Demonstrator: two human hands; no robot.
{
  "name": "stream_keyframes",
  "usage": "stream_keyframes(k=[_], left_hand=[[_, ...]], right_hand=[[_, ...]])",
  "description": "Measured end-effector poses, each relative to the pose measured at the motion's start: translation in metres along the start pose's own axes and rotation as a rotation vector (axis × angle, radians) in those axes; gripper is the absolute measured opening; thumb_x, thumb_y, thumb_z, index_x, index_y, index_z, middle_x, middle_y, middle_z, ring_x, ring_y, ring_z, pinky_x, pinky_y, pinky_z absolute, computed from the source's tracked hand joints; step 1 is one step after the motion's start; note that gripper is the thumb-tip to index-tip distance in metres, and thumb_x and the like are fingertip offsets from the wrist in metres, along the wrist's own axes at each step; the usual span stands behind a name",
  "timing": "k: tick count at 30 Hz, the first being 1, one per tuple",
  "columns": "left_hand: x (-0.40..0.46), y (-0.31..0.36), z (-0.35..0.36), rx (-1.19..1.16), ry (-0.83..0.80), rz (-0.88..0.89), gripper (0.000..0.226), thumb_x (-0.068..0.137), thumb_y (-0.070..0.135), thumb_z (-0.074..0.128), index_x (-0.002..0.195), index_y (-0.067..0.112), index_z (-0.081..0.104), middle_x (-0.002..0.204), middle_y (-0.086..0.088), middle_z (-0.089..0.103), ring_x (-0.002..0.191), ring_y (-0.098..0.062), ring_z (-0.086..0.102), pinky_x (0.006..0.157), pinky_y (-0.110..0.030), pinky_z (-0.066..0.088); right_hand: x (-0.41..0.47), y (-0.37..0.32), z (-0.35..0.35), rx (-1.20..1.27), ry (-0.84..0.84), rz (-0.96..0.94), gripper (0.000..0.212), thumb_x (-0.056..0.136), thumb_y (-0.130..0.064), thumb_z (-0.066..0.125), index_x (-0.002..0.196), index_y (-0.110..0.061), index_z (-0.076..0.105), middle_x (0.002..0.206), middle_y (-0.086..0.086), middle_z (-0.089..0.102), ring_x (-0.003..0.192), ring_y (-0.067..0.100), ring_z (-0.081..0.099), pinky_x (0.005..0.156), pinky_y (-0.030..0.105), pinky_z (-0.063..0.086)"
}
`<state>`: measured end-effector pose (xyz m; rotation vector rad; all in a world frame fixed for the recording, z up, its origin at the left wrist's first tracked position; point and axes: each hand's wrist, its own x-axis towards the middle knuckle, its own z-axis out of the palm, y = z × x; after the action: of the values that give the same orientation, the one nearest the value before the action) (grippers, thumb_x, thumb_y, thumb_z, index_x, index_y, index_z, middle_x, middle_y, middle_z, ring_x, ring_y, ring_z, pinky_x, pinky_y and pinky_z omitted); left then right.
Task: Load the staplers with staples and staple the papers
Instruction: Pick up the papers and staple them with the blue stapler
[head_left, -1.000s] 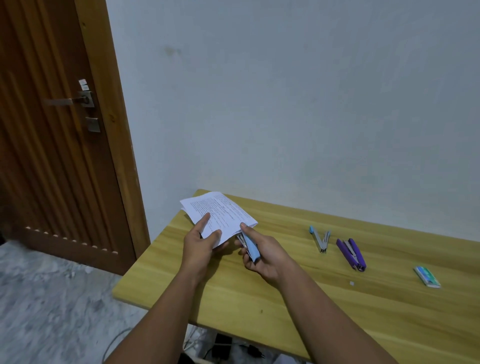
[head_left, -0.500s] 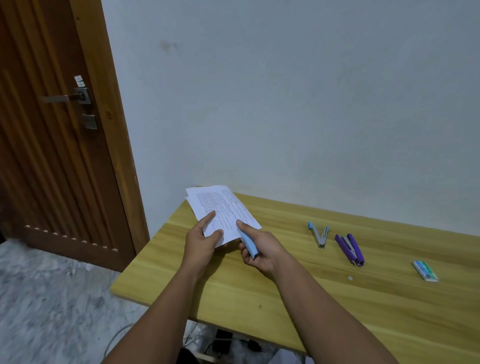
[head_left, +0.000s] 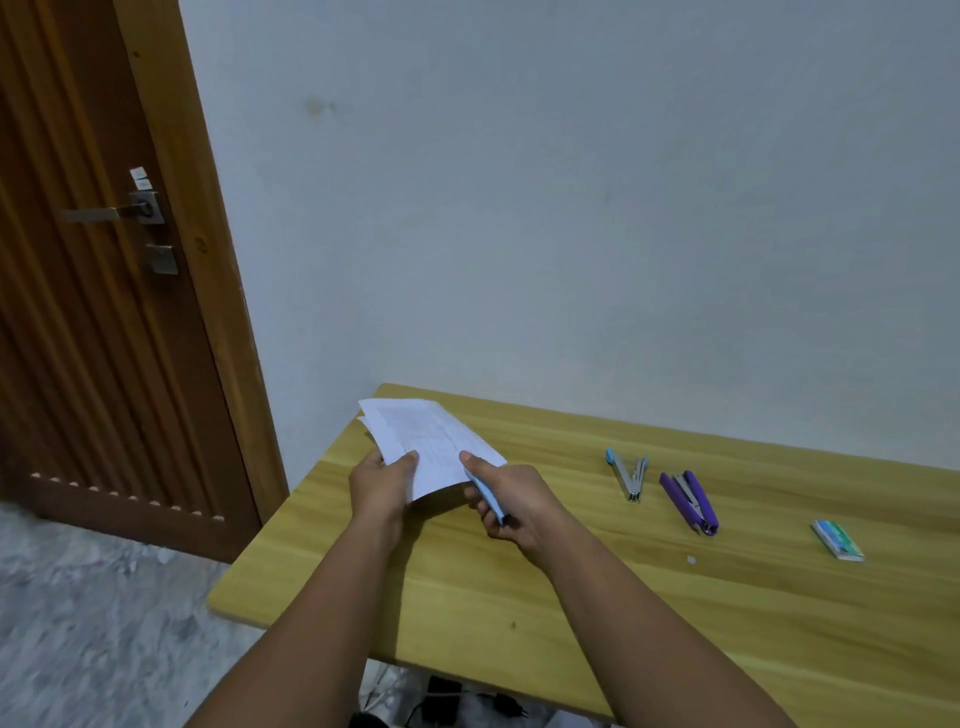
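A small stack of printed white papers (head_left: 423, 436) is held above the left end of the wooden table (head_left: 623, 597). My left hand (head_left: 382, 486) pinches the stack's near left edge. My right hand (head_left: 511, 501) grips a light blue stapler (head_left: 488, 493) whose front end is on the papers' near right corner. A second light blue stapler (head_left: 628, 475) lies swung open on the table to the right. Beside it lies a purple stapler (head_left: 691, 501), also open. A small green and white staple box (head_left: 837, 539) rests further right.
A tiny white scrap (head_left: 691, 559) lies on the table in front of the purple stapler. A brown wooden door (head_left: 93, 312) with a metal handle stands at the left. A pale wall runs behind the table. Dark plugs and cables (head_left: 447, 696) lie on the floor under the table's near edge.
The papers have risen slightly at their far end and both hands have closed in on the near corner with the stapler. The camera view has shifted a little.
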<state>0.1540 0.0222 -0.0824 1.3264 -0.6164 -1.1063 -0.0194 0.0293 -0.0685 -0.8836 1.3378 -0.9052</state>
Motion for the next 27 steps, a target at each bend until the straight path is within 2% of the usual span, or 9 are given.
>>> stream_keyframes(k=[2,4,8,10,12,14,16,20,27], left_hand=[[0.013,0.009,-0.002,0.065,0.046,0.034,0.019,0.095,0.008,0.067,0.112,0.014,0.067,0.118,-0.010,0.073,0.101,-0.030,0.069,0.095,-0.047,0.058],[0.023,0.019,-0.002,0.294,0.034,0.136,0.034,0.095,0.009,0.063,0.129,0.015,0.060,0.125,-0.010,0.068,0.107,-0.031,0.064,0.092,-0.043,0.055],[0.036,0.020,0.002,0.887,-0.013,0.326,0.075,0.094,0.025,0.063,0.159,0.019,0.025,0.141,-0.013,0.054,0.124,-0.038,0.055,0.090,-0.044,0.049],[0.035,0.016,0.007,1.169,0.006,0.353,0.078,0.095,0.039,0.061,0.161,0.022,0.024,0.153,-0.013,0.039,0.135,-0.039,0.044,0.102,-0.051,0.043],[0.031,0.011,0.012,1.345,-0.010,0.380,0.066,0.096,0.048,0.056,0.156,0.028,0.036,0.160,-0.007,0.031,0.139,-0.036,0.039,0.110,-0.052,0.036],[0.029,0.003,0.016,1.444,-0.068,0.450,0.041,0.097,0.044,0.050,0.136,0.034,0.057,0.151,-0.002,0.044,0.132,-0.032,0.044,0.108,-0.051,0.033],[0.028,-0.004,0.018,1.514,-0.126,0.525,0.031,0.097,0.038,0.045,0.118,0.033,0.067,0.135,0.004,0.056,0.125,-0.028,0.049,0.105,-0.050,0.032],[0.030,-0.008,0.020,1.520,-0.200,0.609,0.029,0.098,0.036,0.043,0.111,0.032,0.068,0.124,0.009,0.059,0.124,-0.026,0.050,0.106,-0.050,0.029],[0.021,-0.021,0.025,1.547,-0.114,0.709,0.038,0.093,0.042,0.053,0.124,0.028,0.071,0.140,-0.004,0.063,0.137,-0.038,0.050,0.106,-0.061,0.038]], right_hand=[[0.003,-0.006,-0.011,-0.165,0.030,-0.082,0.033,0.079,-0.042,0.087,0.069,-0.017,0.067,0.064,0.006,0.056,0.047,0.017,0.039,0.049,0.029,0.033],[0.011,-0.011,-0.029,-0.399,0.174,-0.196,0.035,0.076,-0.040,0.083,0.060,-0.019,0.059,0.064,0.004,0.054,0.054,0.022,0.045,0.055,0.034,0.035],[0.016,-0.019,-0.062,-0.991,0.458,-0.259,0.033,0.081,-0.044,0.069,0.076,-0.015,0.055,0.071,-0.002,0.059,0.065,0.020,0.056,0.051,0.029,0.032],[0.020,-0.022,-0.068,-1.066,0.492,-0.239,0.037,0.084,-0.047,0.070,0.076,-0.016,0.050,0.071,-0.003,0.056,0.073,0.024,0.061,0.053,0.030,0.034],[0.029,-0.024,-0.071,-1.086,0.496,-0.236,0.042,0.088,-0.051,0.072,0.096,-0.015,0.052,0.082,-0.001,0.059,0.087,0.028,0.064,0.062,0.034,0.041],[0.039,-0.030,-0.074,-1.065,0.534,-0.237,0.064,0.090,-0.059,0.070,0.127,-0.013,0.045,0.106,0.007,0.067,0.102,0.031,0.067,0.071,0.037,0.044],[0.044,-0.040,-0.078,-1.079,0.576,-0.261,0.065,0.097,-0.059,0.062,0.138,-0.012,0.041,0.121,0.011,0.067,0.109,0.033,0.067,0.075,0.038,0.046],[0.035,-0.062,-0.102,-1.317,0.596,-0.153,0.032,0.099,-0.019,0.055,0.131,-0.014,0.057,0.131,0.010,0.057,0.111,0.031,0.064,0.083,0.040,0.055],[0.025,-0.038,-0.138,-1.468,0.559,0.006,0.038,0.096,-0.013,0.060,0.133,-0.013,0.062,0.135,0.013,0.056,0.110,0.029,0.068,0.084,0.036,0.057]])
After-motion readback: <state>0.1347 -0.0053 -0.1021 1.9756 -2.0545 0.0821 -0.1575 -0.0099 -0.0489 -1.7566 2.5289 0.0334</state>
